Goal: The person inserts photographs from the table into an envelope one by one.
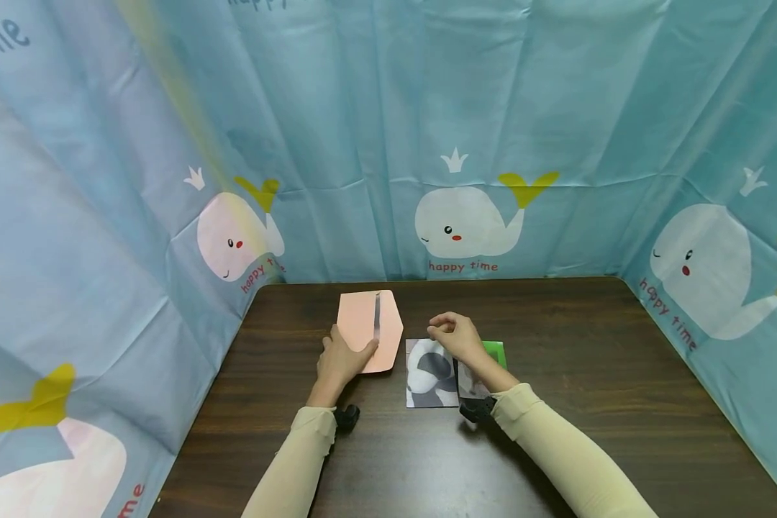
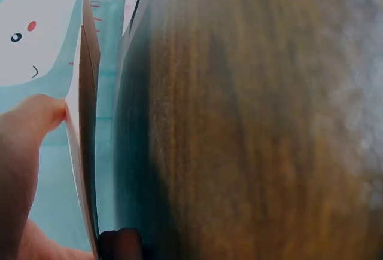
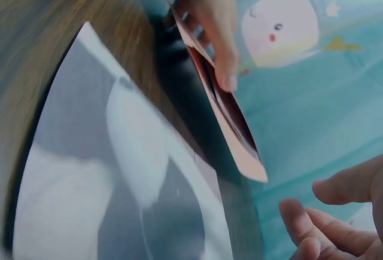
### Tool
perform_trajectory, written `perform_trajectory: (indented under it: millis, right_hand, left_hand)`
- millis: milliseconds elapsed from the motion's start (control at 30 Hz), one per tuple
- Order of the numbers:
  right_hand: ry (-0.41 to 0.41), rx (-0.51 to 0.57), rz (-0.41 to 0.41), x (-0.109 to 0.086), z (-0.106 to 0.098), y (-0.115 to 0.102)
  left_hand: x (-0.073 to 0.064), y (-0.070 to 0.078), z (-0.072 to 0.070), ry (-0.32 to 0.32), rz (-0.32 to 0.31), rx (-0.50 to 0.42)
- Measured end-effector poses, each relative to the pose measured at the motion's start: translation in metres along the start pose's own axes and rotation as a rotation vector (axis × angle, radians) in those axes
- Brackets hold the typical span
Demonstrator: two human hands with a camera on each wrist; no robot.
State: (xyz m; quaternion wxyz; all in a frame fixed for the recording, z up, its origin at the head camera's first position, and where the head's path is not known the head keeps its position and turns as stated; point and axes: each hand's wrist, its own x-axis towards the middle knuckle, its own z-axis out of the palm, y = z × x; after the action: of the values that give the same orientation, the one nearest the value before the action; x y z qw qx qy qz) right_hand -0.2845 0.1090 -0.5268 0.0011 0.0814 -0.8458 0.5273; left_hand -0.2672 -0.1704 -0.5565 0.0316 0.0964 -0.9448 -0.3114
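Note:
My left hand (image 1: 341, 357) grips a pink envelope (image 1: 356, 320) by its near edge, thumb on top. In the left wrist view the envelope (image 2: 87, 116) stands edge-on above the table, between thumb and fingers. A dark slit shows at its mouth, and the pointed flap reaches right; the right wrist view shows the envelope (image 3: 236, 158) gaping a little. My right hand (image 1: 460, 338) hovers over picture cards, thumb and fingers slightly apart with nothing between them. Below it lies a grey-and-white picture card (image 1: 432, 378); another picture card (image 1: 469, 381) and a green-edged piece (image 1: 497, 352) are partly hidden by my right arm.
The dark wooden table (image 1: 576, 345) extends to both sides and toward me. A blue curtain (image 1: 362, 144) printed with whales hangs along the back and sides of the table. Each wrist wears a black camera mount (image 1: 347, 418).

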Motion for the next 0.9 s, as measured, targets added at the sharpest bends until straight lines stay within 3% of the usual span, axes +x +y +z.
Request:
perform_trajectory:
  millis: [500,900]
  right_hand:
    - [0.079,-0.11,0.051,-0.033,-0.059,0.024]
    - [0.087,-0.306,0.14,-0.065,-0.092,0.041]
  left_hand:
    - [0.002,0.0,0.002,-0.012,-0.008,-0.009]
    - [0.003,0.0,0.003,-0.024,-0.01,-0.003]
